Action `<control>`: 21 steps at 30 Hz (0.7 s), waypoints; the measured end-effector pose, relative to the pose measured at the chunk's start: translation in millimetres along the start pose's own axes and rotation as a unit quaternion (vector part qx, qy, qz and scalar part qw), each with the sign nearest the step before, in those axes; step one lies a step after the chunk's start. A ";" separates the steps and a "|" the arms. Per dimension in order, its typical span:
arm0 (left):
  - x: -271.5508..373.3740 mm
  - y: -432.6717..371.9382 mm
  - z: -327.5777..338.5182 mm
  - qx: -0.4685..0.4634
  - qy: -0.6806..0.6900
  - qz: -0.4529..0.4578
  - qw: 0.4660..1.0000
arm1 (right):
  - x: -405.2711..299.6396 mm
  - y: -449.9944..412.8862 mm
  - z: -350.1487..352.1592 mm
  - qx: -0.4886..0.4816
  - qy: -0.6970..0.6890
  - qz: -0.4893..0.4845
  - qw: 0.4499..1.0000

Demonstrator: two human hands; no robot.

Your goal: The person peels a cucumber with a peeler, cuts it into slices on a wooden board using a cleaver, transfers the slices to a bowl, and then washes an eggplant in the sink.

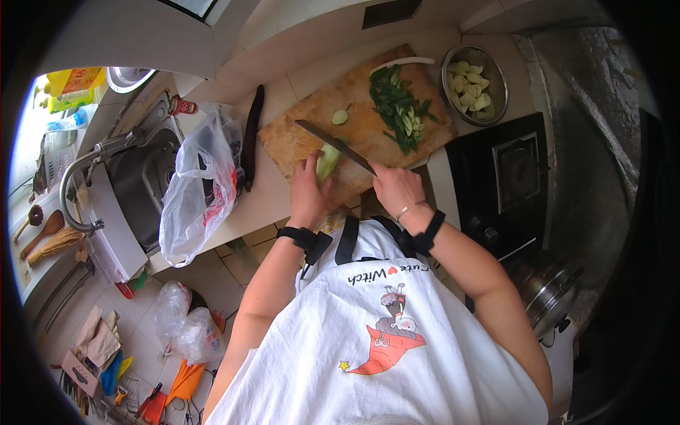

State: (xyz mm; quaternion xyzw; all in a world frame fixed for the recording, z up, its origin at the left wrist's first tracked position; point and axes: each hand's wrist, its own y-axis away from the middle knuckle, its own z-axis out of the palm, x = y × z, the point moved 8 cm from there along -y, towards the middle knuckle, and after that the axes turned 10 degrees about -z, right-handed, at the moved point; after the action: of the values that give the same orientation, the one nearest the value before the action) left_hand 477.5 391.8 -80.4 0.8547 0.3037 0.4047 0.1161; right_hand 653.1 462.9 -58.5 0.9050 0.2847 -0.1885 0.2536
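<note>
My left hand (309,192) holds a pale green peeled vegetable (328,160) down on the wooden cutting board (356,106). In my right hand (398,192) is the handle of a kitchen knife (334,142), whose blade lies across the far end of that vegetable. A round pale slice (340,117) rests on the board just beyond the blade. Chopped green leafy pieces (401,109) are heaped on the board's right half. Along its far edge lies a long white stalk (404,61). My fingers partly hide the held vegetable.
A steel bowl (504,106) of pale cut chunks stands right of the board, beyond a black stove (499,175). On the left are a long dark eggplant (253,138), a clear plastic bag (196,186) and a sink (141,180) with a curved faucet (66,186).
</note>
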 end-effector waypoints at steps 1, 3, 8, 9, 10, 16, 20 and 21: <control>0.4 0.2 -1.2 -0.003 0.004 -0.003 1.000 | 3.0 -6.0 2.1 0.022 -0.007 0.000 1.000; 5.0 0.4 -6.4 0.004 -0.003 0.017 1.000 | 6.8 -10.0 1.0 0.026 -0.026 0.000 0.999; 3.6 -7.6 -16.4 0.033 -0.055 0.092 0.994 | 7.5 -0.3 -37.5 0.056 -0.046 -0.051 0.996; 5.8 -9.0 -16.4 0.038 -0.084 0.104 0.990 | 4.6 2.3 -45.3 0.049 -0.031 -0.084 0.995; 8.3 -9.8 -16.1 0.043 -0.113 0.115 0.986 | 6.2 3.3 -46.8 0.025 -0.016 -0.087 0.996; 16.7 -1.4 -14.5 0.058 -0.170 0.142 0.973 | 11.0 -10.0 -48.7 -0.065 0.002 -0.119 0.991; 17.7 -1.3 -11.7 0.064 -0.173 0.151 0.971 | 16.6 -21.4 -7.4 -0.077 0.040 -0.096 0.992; 18.3 -0.1 -13.2 0.066 -0.178 0.152 0.970 | 12.2 -22.4 -3.3 -0.043 0.039 -0.101 0.993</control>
State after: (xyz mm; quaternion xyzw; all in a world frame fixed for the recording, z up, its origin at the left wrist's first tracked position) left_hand 476.3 402.5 -60.5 0.9550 0.1705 0.2378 0.0487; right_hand 649.4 485.8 -69.7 0.8667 0.3918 -0.1652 0.2609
